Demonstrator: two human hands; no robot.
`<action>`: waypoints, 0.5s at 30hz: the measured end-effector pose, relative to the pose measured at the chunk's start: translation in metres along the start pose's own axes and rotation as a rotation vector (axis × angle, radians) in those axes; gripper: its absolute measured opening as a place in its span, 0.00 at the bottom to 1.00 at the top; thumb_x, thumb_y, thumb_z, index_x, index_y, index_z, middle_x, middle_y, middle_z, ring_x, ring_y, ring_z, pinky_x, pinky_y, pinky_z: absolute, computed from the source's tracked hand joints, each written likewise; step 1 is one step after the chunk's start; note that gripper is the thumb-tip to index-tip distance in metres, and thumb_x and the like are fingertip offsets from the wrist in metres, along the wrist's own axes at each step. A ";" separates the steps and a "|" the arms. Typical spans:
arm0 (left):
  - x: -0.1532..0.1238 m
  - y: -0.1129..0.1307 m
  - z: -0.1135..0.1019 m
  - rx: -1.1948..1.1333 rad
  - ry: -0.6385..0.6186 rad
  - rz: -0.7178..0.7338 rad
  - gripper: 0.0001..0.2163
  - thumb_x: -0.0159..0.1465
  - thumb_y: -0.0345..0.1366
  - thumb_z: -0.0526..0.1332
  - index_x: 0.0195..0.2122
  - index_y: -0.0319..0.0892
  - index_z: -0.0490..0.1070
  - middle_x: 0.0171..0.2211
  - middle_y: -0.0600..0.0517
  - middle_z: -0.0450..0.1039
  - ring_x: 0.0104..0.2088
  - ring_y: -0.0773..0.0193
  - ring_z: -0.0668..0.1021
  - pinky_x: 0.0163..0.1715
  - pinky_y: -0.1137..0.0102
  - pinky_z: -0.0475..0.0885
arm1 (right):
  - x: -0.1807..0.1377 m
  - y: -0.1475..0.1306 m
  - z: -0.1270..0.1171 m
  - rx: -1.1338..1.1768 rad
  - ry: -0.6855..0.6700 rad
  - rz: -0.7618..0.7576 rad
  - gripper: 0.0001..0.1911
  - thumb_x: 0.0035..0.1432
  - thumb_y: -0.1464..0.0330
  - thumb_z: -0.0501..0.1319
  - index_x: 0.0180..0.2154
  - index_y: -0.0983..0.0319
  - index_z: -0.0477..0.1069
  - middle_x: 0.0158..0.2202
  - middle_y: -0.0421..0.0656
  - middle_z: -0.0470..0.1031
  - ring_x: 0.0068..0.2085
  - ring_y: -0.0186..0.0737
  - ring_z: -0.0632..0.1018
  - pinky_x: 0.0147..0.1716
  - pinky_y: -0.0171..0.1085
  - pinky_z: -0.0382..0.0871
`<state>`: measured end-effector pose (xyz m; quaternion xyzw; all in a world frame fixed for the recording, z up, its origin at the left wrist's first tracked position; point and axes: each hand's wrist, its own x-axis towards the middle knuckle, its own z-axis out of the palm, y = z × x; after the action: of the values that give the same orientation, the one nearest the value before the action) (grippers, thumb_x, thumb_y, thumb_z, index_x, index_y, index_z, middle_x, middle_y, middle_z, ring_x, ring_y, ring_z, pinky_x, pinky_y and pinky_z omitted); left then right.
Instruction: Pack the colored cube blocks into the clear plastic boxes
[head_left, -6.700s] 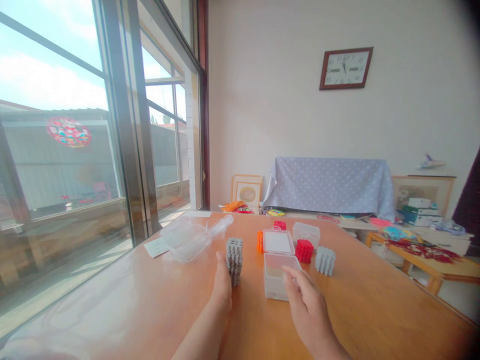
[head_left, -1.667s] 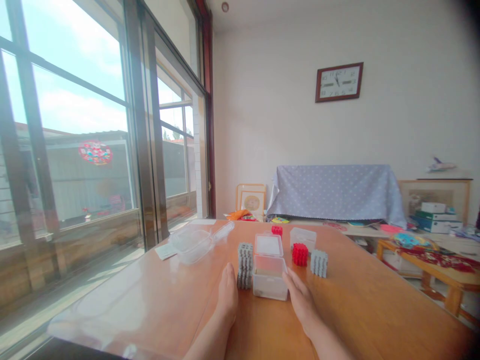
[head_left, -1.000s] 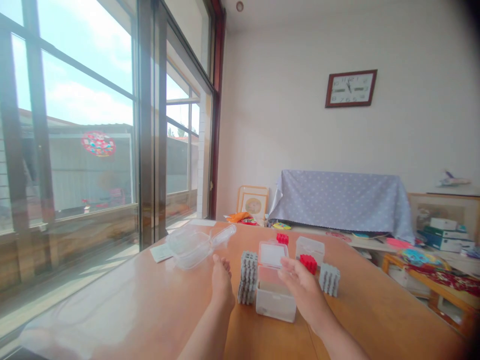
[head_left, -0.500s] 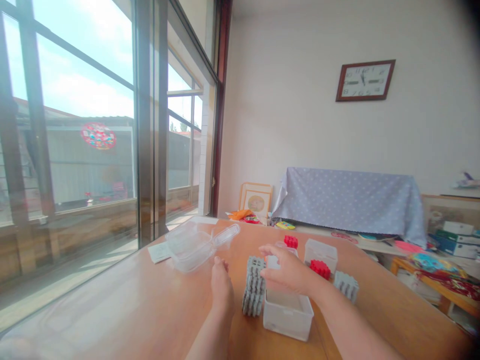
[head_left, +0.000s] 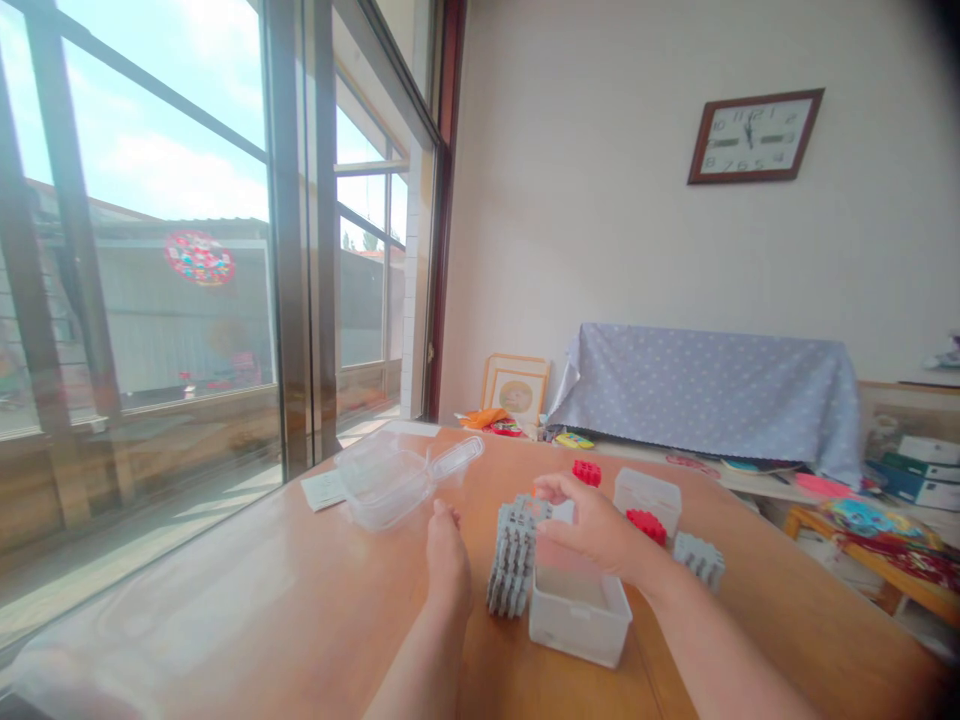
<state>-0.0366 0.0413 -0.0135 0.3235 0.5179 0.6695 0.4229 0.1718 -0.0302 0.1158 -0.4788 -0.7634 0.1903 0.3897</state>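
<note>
My right hand [head_left: 589,530] pinches a flat grey toothed piece [head_left: 541,508] between thumb and fingers at the top of a stack of grey toothed pieces [head_left: 511,570]. The stack stands upright on the table, leaning slightly. Just right of it sits an open frosted plastic box [head_left: 577,630], below my right hand. My left hand [head_left: 448,560] is left of the stack, apart from it, fingers loosely extended with nothing in them. Beyond my right hand are a red toothed stack [head_left: 586,473], another red one [head_left: 646,525] and a second grey stack [head_left: 699,560].
Clear plastic containers and lids [head_left: 390,480] lie at the table's far left, beside a pale paper [head_left: 322,490]. Another frosted box [head_left: 649,497] stands at the back right. The wooden table [head_left: 315,600] borders a window on the left.
My right hand has closed on a grey piece at the top of the stack. My left hand stays beside the stack. The view has shifted slightly.
</note>
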 end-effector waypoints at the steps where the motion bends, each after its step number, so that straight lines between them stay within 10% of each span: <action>1: 0.000 0.000 0.000 -0.007 0.006 -0.002 0.31 0.67 0.62 0.44 0.50 0.39 0.69 0.52 0.40 0.74 0.52 0.53 0.76 0.53 0.58 0.68 | -0.005 0.001 -0.006 0.019 0.003 0.011 0.28 0.50 0.67 0.66 0.54 0.59 0.70 0.53 0.46 0.74 0.53 0.46 0.74 0.56 0.47 0.65; 7: -0.001 0.003 0.002 -0.060 0.034 -0.039 0.30 0.66 0.61 0.46 0.49 0.40 0.70 0.51 0.40 0.74 0.52 0.52 0.76 0.53 0.57 0.68 | -0.030 0.021 -0.029 -0.031 -0.095 0.167 0.20 0.49 0.69 0.64 0.47 0.61 0.73 0.47 0.45 0.76 0.49 0.47 0.75 0.49 0.43 0.68; 15: -0.006 0.009 0.002 -0.092 0.032 -0.068 0.30 0.66 0.61 0.47 0.51 0.40 0.71 0.52 0.40 0.74 0.53 0.52 0.75 0.53 0.56 0.68 | -0.037 0.039 0.000 -0.242 -0.214 0.206 0.16 0.47 0.70 0.63 0.41 0.61 0.75 0.37 0.42 0.77 0.38 0.43 0.76 0.35 0.36 0.64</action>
<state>-0.0338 0.0357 -0.0046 0.2752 0.5042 0.6828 0.4516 0.2032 -0.0444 0.0748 -0.5746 -0.7647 0.1858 0.2246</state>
